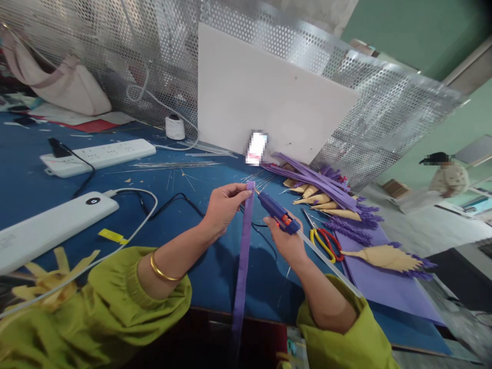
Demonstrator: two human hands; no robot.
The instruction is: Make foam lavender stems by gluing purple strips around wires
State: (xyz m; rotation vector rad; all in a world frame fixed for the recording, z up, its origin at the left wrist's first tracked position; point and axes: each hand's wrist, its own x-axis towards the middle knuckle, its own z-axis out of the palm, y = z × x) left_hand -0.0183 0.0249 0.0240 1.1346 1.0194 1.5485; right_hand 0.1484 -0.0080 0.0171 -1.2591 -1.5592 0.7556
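My left hand [223,207] pinches the top end of a long purple paper strip [243,261], which hangs down over the table's front edge. My right hand [286,241] grips a blue glue gun [277,211] with a red button; its nozzle touches the strip's top end beside my left fingertips. A clear glue stick [330,264] sticks out of the gun's back over my right forearm. Both sleeves are yellow-green, and a gold bangle [163,271] sits on my left wrist.
On the blue table lie a white power strip [98,155], a white power bank [49,225] with cable, thin wires [172,165], scissors [325,241], purple strips [307,177], tan paper cones with purple fringe [384,256] and a purple sheet [388,287]. A white board [269,102] leans on perforated metal. A person sits far right.
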